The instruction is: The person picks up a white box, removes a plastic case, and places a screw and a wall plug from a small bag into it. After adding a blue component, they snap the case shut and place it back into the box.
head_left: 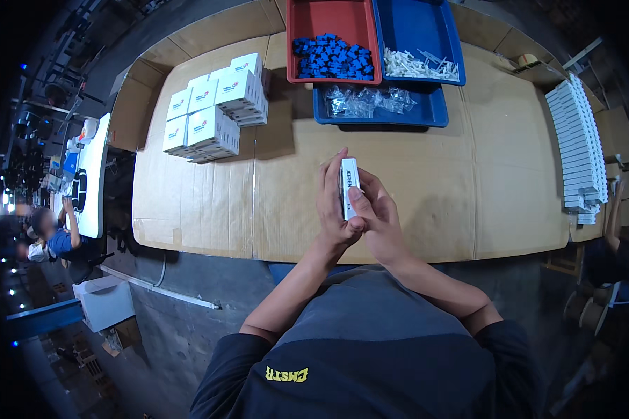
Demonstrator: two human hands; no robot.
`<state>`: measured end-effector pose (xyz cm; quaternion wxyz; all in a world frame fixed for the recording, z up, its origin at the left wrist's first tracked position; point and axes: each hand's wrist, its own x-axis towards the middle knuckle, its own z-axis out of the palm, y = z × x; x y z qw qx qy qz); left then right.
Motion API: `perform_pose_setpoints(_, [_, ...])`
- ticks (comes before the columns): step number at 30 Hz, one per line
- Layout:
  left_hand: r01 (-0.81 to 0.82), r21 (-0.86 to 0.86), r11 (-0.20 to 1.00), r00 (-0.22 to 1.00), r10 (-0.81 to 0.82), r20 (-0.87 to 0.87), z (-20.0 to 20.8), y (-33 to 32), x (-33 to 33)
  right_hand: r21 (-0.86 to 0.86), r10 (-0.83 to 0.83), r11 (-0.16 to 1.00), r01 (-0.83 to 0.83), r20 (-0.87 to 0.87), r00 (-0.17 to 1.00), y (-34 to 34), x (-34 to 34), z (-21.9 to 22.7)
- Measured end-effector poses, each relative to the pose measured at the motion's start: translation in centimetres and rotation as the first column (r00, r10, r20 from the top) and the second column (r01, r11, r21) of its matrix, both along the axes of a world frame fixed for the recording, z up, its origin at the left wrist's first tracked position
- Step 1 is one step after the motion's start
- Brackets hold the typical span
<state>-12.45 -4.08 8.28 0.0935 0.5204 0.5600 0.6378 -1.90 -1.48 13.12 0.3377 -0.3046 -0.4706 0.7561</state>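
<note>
Between my two hands, above the near middle of the cardboard-covered table (293, 202), is a small white box (349, 183) with dark print along its narrow side. My left hand (331, 199) lies along the box's left side, fingers pointing away from me. From the right, my right hand (379, 213) closes around it, thumb pressed on the printed side. The palms hide part of the box. Farther off to the left stand stacks of white boxes (206, 122) with small printed marks on top.
A red bin (334, 17) holds small blue parts. Beside it, a blue bin (412, 24) holds white plastic pieces. A lower blue tray (381, 119) contains clear plastic bags. Long stacked rows of white boxes (576, 143) stand at the right edge. Another person (63, 237) works at a white table far left.
</note>
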Motion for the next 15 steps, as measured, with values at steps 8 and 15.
perform_pose_setpoints(8, [-0.065, 0.067, 0.996, 0.997, 0.061, 0.051, 0.1, 0.0, 0.0, 0.127, 0.037, 0.99, -0.055, 0.139, 0.99, -0.7, 0.8, -0.2])
perform_pose_setpoints(15, [-0.085, 0.072, 0.994, 0.996, 0.083, 0.02, 0.4, -0.3, 0.2, 0.142, 0.029, 0.989, -0.05, 0.147, 0.989, -0.9, 1.0, -0.3])
